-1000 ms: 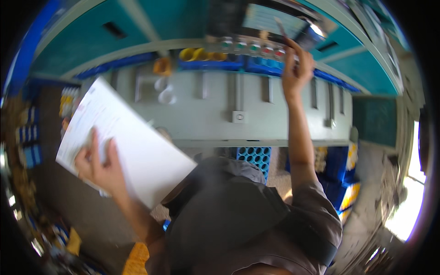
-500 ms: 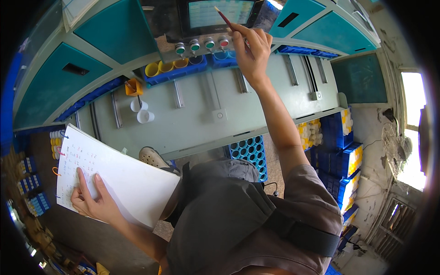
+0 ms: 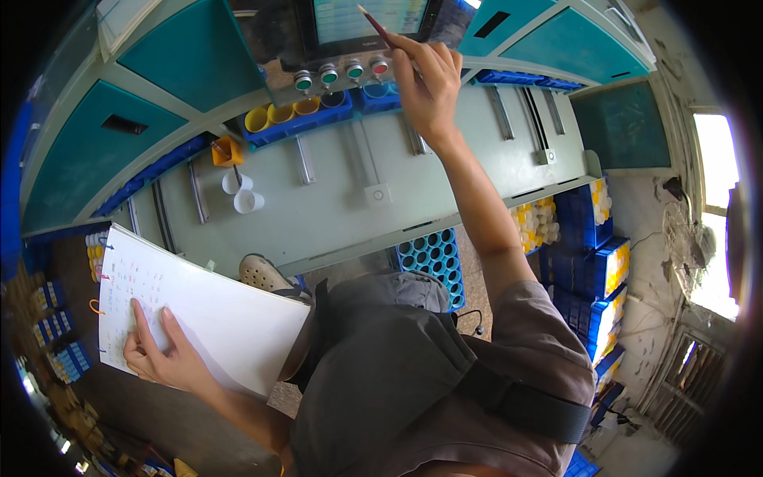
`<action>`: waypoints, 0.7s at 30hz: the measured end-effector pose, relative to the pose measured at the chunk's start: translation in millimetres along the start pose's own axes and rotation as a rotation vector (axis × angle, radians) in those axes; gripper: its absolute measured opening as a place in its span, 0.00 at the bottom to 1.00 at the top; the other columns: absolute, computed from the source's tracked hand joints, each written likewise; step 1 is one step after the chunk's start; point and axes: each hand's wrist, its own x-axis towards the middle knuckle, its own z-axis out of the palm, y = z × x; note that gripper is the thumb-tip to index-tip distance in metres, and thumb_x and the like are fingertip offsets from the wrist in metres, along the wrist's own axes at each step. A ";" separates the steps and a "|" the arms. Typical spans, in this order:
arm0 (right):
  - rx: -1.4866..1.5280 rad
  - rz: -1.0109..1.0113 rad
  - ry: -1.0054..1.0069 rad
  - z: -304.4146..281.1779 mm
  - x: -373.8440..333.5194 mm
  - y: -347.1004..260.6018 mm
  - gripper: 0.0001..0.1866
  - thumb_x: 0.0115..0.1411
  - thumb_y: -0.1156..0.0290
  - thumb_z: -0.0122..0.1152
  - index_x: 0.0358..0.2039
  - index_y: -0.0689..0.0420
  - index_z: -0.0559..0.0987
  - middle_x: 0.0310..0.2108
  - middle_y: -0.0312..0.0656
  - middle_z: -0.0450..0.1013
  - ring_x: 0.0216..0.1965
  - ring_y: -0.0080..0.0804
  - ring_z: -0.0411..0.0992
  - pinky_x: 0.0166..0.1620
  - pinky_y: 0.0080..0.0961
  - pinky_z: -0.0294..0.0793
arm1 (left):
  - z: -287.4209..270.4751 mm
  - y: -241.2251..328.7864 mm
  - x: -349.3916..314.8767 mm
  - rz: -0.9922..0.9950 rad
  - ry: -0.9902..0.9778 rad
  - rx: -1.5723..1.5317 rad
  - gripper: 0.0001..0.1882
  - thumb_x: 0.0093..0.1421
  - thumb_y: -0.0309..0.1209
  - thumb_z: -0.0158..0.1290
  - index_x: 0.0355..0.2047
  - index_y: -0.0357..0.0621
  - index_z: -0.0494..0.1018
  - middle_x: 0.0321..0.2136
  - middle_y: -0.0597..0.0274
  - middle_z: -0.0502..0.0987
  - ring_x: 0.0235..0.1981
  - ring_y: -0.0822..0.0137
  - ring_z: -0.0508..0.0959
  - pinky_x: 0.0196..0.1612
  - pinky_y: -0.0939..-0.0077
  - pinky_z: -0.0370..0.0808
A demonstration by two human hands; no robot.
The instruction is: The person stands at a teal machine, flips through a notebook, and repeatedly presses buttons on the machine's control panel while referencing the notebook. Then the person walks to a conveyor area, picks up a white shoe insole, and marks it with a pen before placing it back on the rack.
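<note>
My right hand (image 3: 429,83) is raised in front of the machine's screen (image 3: 369,17). Its fingers pinch a slim dark-red paintbrush (image 3: 374,25), pale tip pointing up and to the left. Just below that hand runs a row of green and red push buttons (image 3: 354,71), apart from my fingers. At the lower left, my left hand (image 3: 167,354) lies on the open page of a ring-bound notebook (image 3: 230,318). Index finger and thumb are stretched out and apart, the index by columns of small handwriting; the other fingers curl against the paper. The notebook tilts across my leg.
On the pale machine bed (image 3: 326,215) stand two white cups (image 3: 248,202) and an orange holder (image 3: 226,151). Blue trays (image 3: 298,127) hold yellow cups behind. A crate of blue tubes (image 3: 433,262) sits below the front edge; stacked blue crates (image 3: 596,278) stand right.
The whole view has shifted slightly, so the machine appears a little higher and further left. My right hand stays by the screen with the paintbrush; my left hand remains on the page.
</note>
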 end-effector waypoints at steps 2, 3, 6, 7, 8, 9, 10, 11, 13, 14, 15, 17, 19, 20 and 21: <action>0.000 -0.041 0.018 2.2 3.6 1.0 0.10 0.59 0.76 0.66 0.41 0.54 0.86 0.29 0.30 0.80 0.30 0.25 0.71 0.42 0.27 0.61 | -0.6 -0.2 0.4 -0.009 0.000 -0.011 0.23 0.59 0.43 0.66 0.55 0.56 0.82 0.34 0.65 0.68 0.40 0.64 0.71 0.48 0.63 0.69; -0.003 -0.041 0.026 2.8 3.4 1.7 0.09 0.59 0.76 0.66 0.40 0.53 0.86 0.27 0.29 0.79 0.30 0.26 0.71 0.42 0.28 0.61 | -0.4 -0.1 0.8 0.006 -0.001 0.003 0.23 0.59 0.43 0.66 0.55 0.56 0.82 0.34 0.65 0.67 0.40 0.64 0.70 0.48 0.63 0.69; -0.007 -0.034 0.036 2.4 -4.4 3.1 0.07 0.58 0.75 0.66 0.38 0.52 0.84 0.25 0.28 0.76 0.30 0.28 0.71 0.40 0.29 0.60 | 0.0 -0.9 0.7 0.013 0.008 0.019 0.23 0.59 0.43 0.66 0.55 0.56 0.82 0.34 0.65 0.67 0.39 0.64 0.70 0.48 0.63 0.69; -0.008 -0.022 0.029 0.2 -9.2 3.1 0.07 0.58 0.76 0.66 0.38 0.52 0.84 0.25 0.28 0.76 0.30 0.28 0.71 0.40 0.29 0.60 | -0.1 -1.3 0.3 0.010 0.005 0.022 0.23 0.59 0.43 0.66 0.55 0.56 0.82 0.34 0.65 0.67 0.39 0.64 0.70 0.48 0.63 0.69; -0.002 -0.024 0.046 -1.7 -13.5 3.5 0.07 0.58 0.76 0.66 0.38 0.52 0.84 0.25 0.28 0.76 0.30 0.28 0.71 0.40 0.29 0.60 | 0.1 -1.4 0.0 0.007 0.003 0.025 0.23 0.59 0.43 0.66 0.55 0.56 0.82 0.34 0.65 0.67 0.39 0.64 0.70 0.48 0.63 0.69; -0.018 0.007 0.005 -2.4 -16.9 3.6 0.07 0.58 0.76 0.66 0.38 0.52 0.84 0.25 0.28 0.76 0.30 0.28 0.71 0.40 0.29 0.60 | -0.5 -2.1 -0.6 0.009 0.006 0.025 0.23 0.59 0.43 0.66 0.55 0.55 0.82 0.34 0.65 0.67 0.39 0.64 0.70 0.48 0.63 0.69; -0.030 0.026 -0.013 -3.5 -19.2 4.2 0.07 0.58 0.76 0.66 0.38 0.52 0.84 0.25 0.29 0.76 0.30 0.28 0.71 0.40 0.29 0.60 | -0.5 -2.2 -0.7 0.013 0.008 0.023 0.23 0.59 0.43 0.66 0.55 0.55 0.82 0.34 0.65 0.67 0.39 0.63 0.70 0.48 0.63 0.69; -0.042 0.045 -0.030 -4.5 -20.4 4.6 0.08 0.58 0.76 0.66 0.38 0.52 0.84 0.25 0.29 0.76 0.30 0.28 0.71 0.40 0.29 0.60 | -0.6 -2.4 -0.9 0.002 0.010 0.014 0.23 0.59 0.43 0.66 0.55 0.55 0.82 0.34 0.65 0.67 0.39 0.63 0.70 0.48 0.63 0.69; -0.033 0.042 -0.003 -5.0 -19.4 5.8 0.08 0.58 0.76 0.66 0.39 0.52 0.84 0.25 0.29 0.76 0.30 0.27 0.72 0.40 0.30 0.61 | -0.3 -2.1 -0.4 0.010 0.002 0.009 0.23 0.59 0.42 0.66 0.55 0.55 0.82 0.34 0.65 0.67 0.39 0.63 0.70 0.48 0.62 0.69; -0.026 0.031 0.015 -4.9 -17.7 6.2 0.08 0.58 0.75 0.66 0.39 0.52 0.84 0.25 0.29 0.76 0.31 0.27 0.72 0.40 0.30 0.61 | -0.6 -1.9 0.0 0.006 -0.002 0.004 0.23 0.59 0.42 0.66 0.55 0.55 0.82 0.34 0.65 0.67 0.39 0.63 0.70 0.48 0.62 0.69; -0.028 0.029 0.013 -4.2 -15.7 6.9 0.08 0.58 0.75 0.66 0.39 0.51 0.84 0.25 0.29 0.76 0.31 0.28 0.72 0.41 0.30 0.61 | -0.6 -1.6 0.6 0.015 0.003 -0.001 0.23 0.59 0.42 0.66 0.55 0.55 0.82 0.34 0.64 0.67 0.39 0.63 0.70 0.48 0.62 0.69; -0.028 0.009 0.018 -2.7 -12.0 8.5 0.08 0.59 0.74 0.67 0.40 0.51 0.84 0.26 0.30 0.76 0.31 0.28 0.72 0.41 0.30 0.61 | -0.4 -1.0 2.2 0.033 0.009 -0.015 0.23 0.59 0.42 0.66 0.54 0.54 0.82 0.33 0.64 0.67 0.39 0.62 0.71 0.47 0.62 0.70; -0.075 0.018 0.031 -2.8 -12.0 9.9 0.10 0.59 0.75 0.66 0.41 0.51 0.86 0.27 0.29 0.78 0.31 0.26 0.72 0.42 0.29 0.62 | 0.5 -1.2 3.6 0.061 0.025 -0.027 0.23 0.58 0.41 0.67 0.54 0.54 0.83 0.33 0.63 0.67 0.39 0.62 0.71 0.45 0.62 0.71; -0.088 0.020 0.036 -2.1 -13.1 10.5 0.11 0.59 0.75 0.66 0.42 0.51 0.86 0.28 0.29 0.79 0.31 0.25 0.72 0.43 0.28 0.62 | 0.9 -1.7 3.9 0.052 0.046 -0.050 0.23 0.58 0.41 0.67 0.54 0.53 0.83 0.33 0.63 0.68 0.38 0.61 0.71 0.44 0.63 0.71; -0.060 0.050 0.017 -3.2 -13.9 11.8 0.11 0.61 0.75 0.66 0.44 0.50 0.87 0.25 0.29 0.76 0.29 0.26 0.70 0.43 0.28 0.62 | 1.6 -1.8 3.5 0.038 0.030 -0.059 0.23 0.57 0.41 0.68 0.54 0.53 0.83 0.34 0.63 0.68 0.38 0.61 0.71 0.42 0.63 0.72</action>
